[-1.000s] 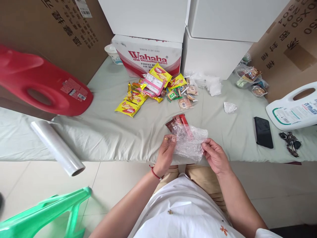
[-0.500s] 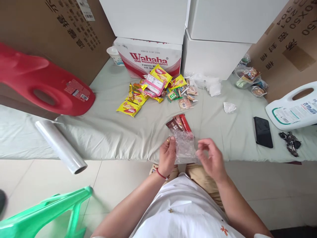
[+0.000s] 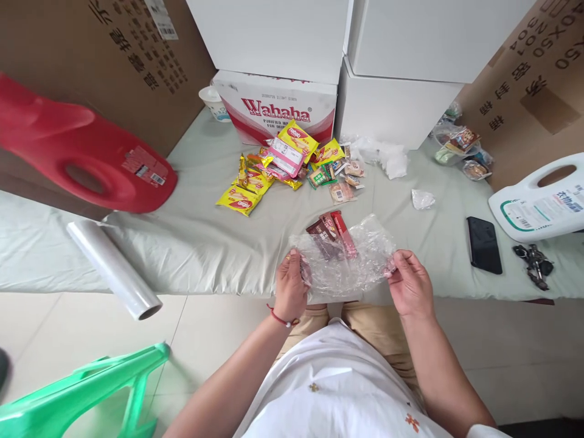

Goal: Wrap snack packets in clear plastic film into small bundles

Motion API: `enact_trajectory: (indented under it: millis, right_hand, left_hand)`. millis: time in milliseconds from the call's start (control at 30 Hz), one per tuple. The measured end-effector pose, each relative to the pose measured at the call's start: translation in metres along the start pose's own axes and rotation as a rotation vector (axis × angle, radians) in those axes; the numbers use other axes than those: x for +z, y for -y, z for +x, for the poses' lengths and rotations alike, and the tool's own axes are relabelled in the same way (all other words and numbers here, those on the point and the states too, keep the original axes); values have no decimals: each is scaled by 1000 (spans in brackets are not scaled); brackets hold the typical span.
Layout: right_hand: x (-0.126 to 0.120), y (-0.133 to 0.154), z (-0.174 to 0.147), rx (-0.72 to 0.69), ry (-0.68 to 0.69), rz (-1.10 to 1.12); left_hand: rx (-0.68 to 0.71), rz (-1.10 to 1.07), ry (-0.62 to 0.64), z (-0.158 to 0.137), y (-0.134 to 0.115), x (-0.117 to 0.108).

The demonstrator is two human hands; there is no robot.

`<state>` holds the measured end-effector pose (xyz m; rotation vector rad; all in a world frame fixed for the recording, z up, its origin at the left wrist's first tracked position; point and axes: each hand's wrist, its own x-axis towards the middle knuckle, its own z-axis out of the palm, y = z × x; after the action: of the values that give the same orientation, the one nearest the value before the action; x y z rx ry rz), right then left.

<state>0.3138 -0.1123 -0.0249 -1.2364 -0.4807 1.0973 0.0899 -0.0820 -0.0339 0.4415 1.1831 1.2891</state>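
A crinkled sheet of clear plastic film (image 3: 365,255) is stretched between my two hands at the near edge of the cloth-covered surface. My left hand (image 3: 292,281) pinches its left end, and my right hand (image 3: 410,283) pinches the right end. Behind and partly beneath the film lie a brown snack packet (image 3: 323,234) and a red snack bar (image 3: 343,232), their lower parts seen through it. Farther back is a pile of yellow wafer packets (image 3: 239,199), a pink packet (image 3: 286,156) and several small wrapped snacks (image 3: 342,191).
Left are a red jug (image 3: 146,176), a roll of plastic film (image 3: 114,267) and a green stool (image 3: 91,389). A Wahaha carton (image 3: 278,103) stands behind. Crumpled plastic (image 3: 423,199), a phone (image 3: 484,244), keys (image 3: 535,266) and a white jug (image 3: 538,204) lie right.
My right hand has moved right and now grips the film, after hovering beside it with fingers curled. My left hand has shifted slightly left, and the bunched film is spread wide.
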Motion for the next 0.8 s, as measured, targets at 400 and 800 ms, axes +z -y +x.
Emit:
enact_trajectory:
  millis: [400,800]
  right_hand:
    - [-19,-8,8,11,-83,-181]
    - [-16,9,10,0,-57,-55]
  left_hand:
    - [761,785,-259,-4,-18,-52]
    - [722,1054,491,-22,27,17]
